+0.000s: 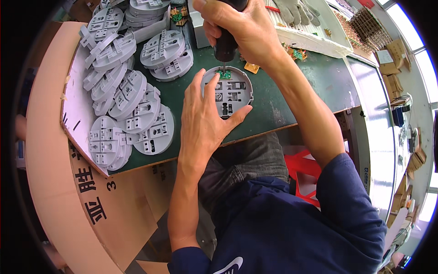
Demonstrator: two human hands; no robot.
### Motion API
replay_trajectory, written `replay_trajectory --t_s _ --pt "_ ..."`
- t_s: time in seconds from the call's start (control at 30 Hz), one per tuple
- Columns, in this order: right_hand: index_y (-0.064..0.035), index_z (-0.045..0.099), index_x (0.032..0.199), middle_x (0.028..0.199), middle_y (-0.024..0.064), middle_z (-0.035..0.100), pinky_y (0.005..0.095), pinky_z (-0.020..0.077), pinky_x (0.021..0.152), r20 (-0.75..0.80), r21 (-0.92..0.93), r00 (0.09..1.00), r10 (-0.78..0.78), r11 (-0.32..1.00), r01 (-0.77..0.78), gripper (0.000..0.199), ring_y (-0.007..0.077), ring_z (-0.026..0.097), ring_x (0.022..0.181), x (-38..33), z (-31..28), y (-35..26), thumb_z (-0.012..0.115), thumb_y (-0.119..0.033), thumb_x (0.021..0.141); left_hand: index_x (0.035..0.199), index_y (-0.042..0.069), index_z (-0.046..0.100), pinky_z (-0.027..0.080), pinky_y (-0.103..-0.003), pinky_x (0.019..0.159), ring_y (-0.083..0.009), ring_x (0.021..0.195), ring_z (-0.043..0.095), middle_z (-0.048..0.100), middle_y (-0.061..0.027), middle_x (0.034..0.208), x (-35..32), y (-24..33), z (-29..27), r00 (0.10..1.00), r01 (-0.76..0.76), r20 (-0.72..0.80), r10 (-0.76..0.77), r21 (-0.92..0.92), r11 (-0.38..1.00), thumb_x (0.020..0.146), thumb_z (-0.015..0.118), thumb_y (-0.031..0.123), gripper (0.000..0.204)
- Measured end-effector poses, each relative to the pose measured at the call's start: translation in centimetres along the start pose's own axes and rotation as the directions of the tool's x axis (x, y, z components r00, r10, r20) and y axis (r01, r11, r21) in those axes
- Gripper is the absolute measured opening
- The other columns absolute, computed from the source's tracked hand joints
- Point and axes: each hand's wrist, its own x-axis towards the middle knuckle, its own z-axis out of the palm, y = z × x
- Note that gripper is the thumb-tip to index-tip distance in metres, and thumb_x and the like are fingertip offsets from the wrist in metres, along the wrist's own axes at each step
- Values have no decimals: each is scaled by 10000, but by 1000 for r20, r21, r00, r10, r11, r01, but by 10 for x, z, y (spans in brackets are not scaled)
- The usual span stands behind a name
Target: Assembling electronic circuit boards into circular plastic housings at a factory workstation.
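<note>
A round grey plastic housing (233,108) lies open side up on the green table, with square cut-outs and a raised rim. Spread across its left side, my left hand (200,109) grips it, thumb against the near right rim and fingertips at the far left. My right hand (248,29) is wrapped around a black electric screwdriver (225,49) held upright. Its bit points down onto a small green circuit board (224,74) at the far end of the housing. Whether a screw sits under the bit is too small to tell.
Piles of grey round housings (130,98) cover the table's left side, beside a large cardboard box (50,150). Far right stands a white tray (315,42) with grey gloves (294,11). An orange-yellow piece (251,68) lies just beyond the housing. A red stool (303,166) shows under the table.
</note>
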Motion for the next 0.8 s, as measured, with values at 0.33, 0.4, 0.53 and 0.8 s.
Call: replay_trajectory --t_s 0.33,0.4,0.53,0.8 --pt "-38 601 938 696 -1 577 250 445 506 -7 19 1000 -1 1000 1 289 78 550 555 2 6 -1 731 -293 974 1368 -42 527 450 -505 1073 -431 1306 489 451 -265 1467 -1 1 0 1000 6 -17 -6 -10 1000 808 820 542 860" --pt "-35 596 951 699 2 581 253 453 513 40 -27 999 15 1000 -14 308 81 557 562 10 0 -2 734 -310 974 1364 -47 529 449 -503 1075 -428 1308 489 453 -264 1466 -1 2 -1 1000 16 -8 -16 -19 1000 806 823 538 860" --pt "-32 571 998 708 12 597 260 483 535 37 -113 995 -96 989 100 378 96 584 580 36 1 -7 743 -367 970 1373 -58 532 438 -498 1100 -421 1341 472 435 -263 1497 1 1 -2 999 37 20 -37 -14 999 803 811 565 889" --pt "-25 557 1055 746 21 594 266 526 573 15 61 980 -196 979 195 411 96 579 611 75 8 -30 746 -379 969 1416 -15 523 425 -487 1119 -420 1377 449 415 -240 1540 1 2 -6 998 48 43 -48 -11 999 777 837 546 907"
